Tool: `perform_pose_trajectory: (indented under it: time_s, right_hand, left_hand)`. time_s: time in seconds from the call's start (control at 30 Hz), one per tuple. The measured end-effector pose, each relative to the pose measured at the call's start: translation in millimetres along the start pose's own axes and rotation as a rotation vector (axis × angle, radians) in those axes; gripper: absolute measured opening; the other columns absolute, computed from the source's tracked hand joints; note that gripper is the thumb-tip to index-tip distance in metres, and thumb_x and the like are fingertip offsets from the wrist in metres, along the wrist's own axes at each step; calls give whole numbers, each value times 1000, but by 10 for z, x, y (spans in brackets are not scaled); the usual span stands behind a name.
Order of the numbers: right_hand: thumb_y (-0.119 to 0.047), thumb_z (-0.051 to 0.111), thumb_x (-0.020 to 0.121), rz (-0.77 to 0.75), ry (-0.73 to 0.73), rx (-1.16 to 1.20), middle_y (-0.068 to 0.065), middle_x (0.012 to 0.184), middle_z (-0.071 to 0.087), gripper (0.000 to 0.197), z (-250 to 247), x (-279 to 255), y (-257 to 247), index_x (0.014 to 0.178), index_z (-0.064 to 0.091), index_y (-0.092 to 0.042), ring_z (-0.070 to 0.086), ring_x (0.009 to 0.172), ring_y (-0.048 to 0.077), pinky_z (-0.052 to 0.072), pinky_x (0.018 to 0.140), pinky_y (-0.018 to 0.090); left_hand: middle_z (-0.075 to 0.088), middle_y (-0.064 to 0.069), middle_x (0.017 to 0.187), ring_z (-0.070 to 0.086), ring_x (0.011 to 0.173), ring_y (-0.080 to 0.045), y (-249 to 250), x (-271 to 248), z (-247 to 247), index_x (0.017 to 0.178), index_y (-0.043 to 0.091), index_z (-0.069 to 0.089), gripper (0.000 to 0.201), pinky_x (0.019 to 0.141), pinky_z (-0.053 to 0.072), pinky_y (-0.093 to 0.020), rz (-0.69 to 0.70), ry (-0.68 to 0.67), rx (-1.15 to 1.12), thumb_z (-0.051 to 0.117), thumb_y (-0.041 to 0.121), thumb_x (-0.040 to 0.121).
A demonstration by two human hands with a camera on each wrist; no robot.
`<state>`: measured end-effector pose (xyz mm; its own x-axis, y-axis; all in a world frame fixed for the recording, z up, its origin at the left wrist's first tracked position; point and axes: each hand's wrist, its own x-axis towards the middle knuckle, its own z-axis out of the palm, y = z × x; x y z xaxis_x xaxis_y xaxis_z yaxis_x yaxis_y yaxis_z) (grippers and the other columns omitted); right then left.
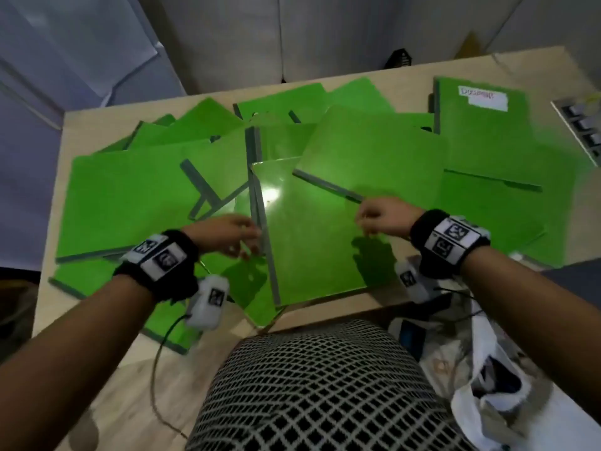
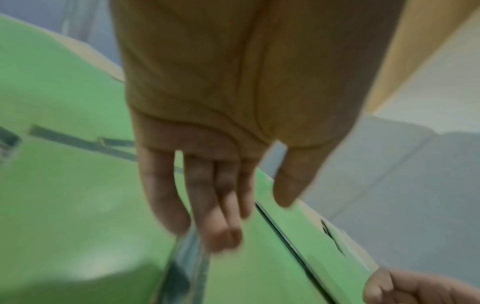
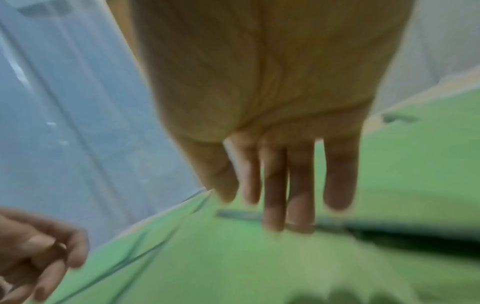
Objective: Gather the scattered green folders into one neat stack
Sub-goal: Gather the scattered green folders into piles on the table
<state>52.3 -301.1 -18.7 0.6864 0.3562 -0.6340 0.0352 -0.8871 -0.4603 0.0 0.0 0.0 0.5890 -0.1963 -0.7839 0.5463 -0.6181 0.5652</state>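
With green folders (image 1: 374,148) fanned across the table (image 1: 107,379), both hands hover empty with fingers loosely extended over the glossy centre folder (image 1: 309,242) — left hand (image 1: 227,234) by its grey spine, right hand (image 1: 383,218) mid-frame — so it seems best to square that one first, then slide neighbours onto it.

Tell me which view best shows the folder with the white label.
The head view: the labelled folder lies at the table's far right, its white label in plain sight. Neither wrist view shows a label, only blurred green folders beneath each hand.
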Motion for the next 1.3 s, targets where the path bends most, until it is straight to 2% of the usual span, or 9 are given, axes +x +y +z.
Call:
perform_pose_trajectory:
  time_s: [0.13, 0.3, 0.43, 0.63, 0.9, 1.0, 1.1, 1.2, 1.3]
  right_hand:
    - [-37, 72, 81, 206, 421, -215, 15, 135, 46, 64, -285, 315, 96, 133, 43, -11, 46, 123, 32, 47, 98, 43]
    - [-61, 81, 60, 451, 197, -459, 21, 152, 25, 118, -254, 537, 351, 147, 18, -12, 30, 139, 40, 35, 107, 59]
    - [-57, 81, 64, 364, 135, -475, 25, 141, 38, 103, -228, 579, 418, 138, 30, -7, 44, 128, 41, 44, 101, 52]
    - [-48, 67, 84, 188, 53, -634, 18, 109, 60, 58, -302, 505, 368, 118, 46, -5, 59, 95, 33, 49, 77, 38]
    - [-20, 38, 100, 3, 59, -734, 0, 67, 41, 25, -147, 385, 74, 114, 53, -6, 50, 64, 21, 40, 59, 27]
    - [-21, 38, 100, -3, 40, -680, 0, 67, 43, 27, -53, 336, -167, 115, 56, -7, 51, 63, 19, 39, 56, 26]
    - [-22, 42, 99, -62, 3, -676, 7, 83, 59, 30, 164, 319, -474, 116, 61, -6, 60, 77, 27, 43, 61, 27]
    - [-23, 45, 98, -142, -1, -665, 14, 96, 66, 31, 403, 349, -722, 113, 63, -3, 65, 90, 32, 42, 66, 30]
    - [-34, 38, 100, -150, 81, -511, 9, 73, 53, 40, 434, 425, -803, 103, 64, -3, 54, 73, 28, 38, 62, 28]
  left_hand:
    - [47, -4, 73, 47, 66, -19, 174, 480, -43, 86, 11, 53, 13, 66, 45, -30, -78, 457, -149, 58, 21, 92]
    - [51, -22, 74, 55, 69, -28, 207, 735, 102, 118, -16, 55, 46, 62, 40, -29, -200, 515, -213, 69, 12, 84]
    - [39, -10, 59, 40, 53, -23, 169, 808, 87, 69, -4, 54, 23, 66, 41, -32, -259, 498, -258, 71, 7, 81]
    - [61, -21, 94, 59, 83, -27, 205, 823, 128, 114, -14, 62, 45, 80, 49, -36, -288, 475, -262, 74, 14, 81]
    - [58, -14, 87, 63, 99, -33, 304, 854, 221, 97, 6, 59, 7, 77, 49, -32, -294, 522, -89, 56, 12, 93]
    - [65, -19, 116, 60, 114, -36, 277, 894, 183, 119, 0, 61, 26, 91, 46, -38, -264, 561, -41, 48, 8, 97]
    - [52, -18, 141, 52, 127, -36, 244, 1017, 116, 138, 4, 49, 53, 99, 46, -38, -177, 561, -567, 41, 37, 97]
    - [49, -9, 145, 51, 126, -36, 62, 1358, 41, 142, 19, 47, 105, 102, 41, -51, -307, 612, -827, 48, 80, 56]
    - [49, -7, 144, 51, 125, -38, 278, 1050, 163, 145, 21, 41, 126, 101, 41, -54, -356, 617, -739, 60, 77, 34]
